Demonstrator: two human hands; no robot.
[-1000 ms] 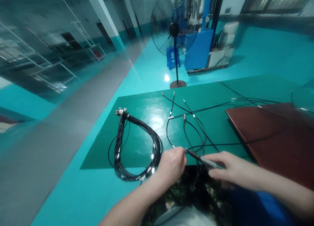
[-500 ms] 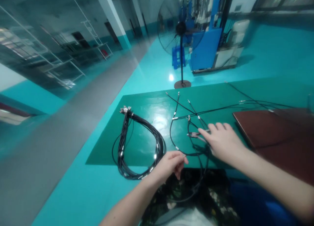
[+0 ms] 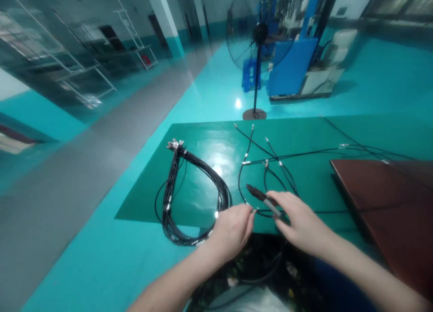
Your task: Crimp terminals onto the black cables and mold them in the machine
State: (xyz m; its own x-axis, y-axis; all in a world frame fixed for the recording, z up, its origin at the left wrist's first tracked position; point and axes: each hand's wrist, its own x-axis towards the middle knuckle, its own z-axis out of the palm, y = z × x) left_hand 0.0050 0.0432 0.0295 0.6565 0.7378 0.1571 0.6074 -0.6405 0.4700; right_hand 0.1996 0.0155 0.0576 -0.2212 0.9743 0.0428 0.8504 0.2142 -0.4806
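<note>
My left hand [image 3: 232, 230] is closed at the near edge of the green table, pinching a black cable whose small metal end shows at the fingertips. Pliers [image 3: 263, 199] with dark jaws and grey handles are gripped in my right hand [image 3: 297, 217]. Their jaws point up and left, a little above the cable end and apart from it. Left of my left hand lies a looped bundle of black cables [image 3: 171, 181] with silver ferrules and metal ends gathered at the top. Loose black cables [image 3: 304, 153] with silver fittings cross the table beyond both hands.
The green table [image 3: 199, 138] carries a brown board [image 3: 382, 190] at the right. Past its far edge stand a black pedestal fan [image 3: 260, 34] and a blue machine [image 3: 292, 66]. Metal racks [image 3: 88, 73] are at the far left.
My right hand has picked the pliers up off the table and brought them left and nearer, turned beside the left hand. My left fingers have closed more tightly around the cable end.
</note>
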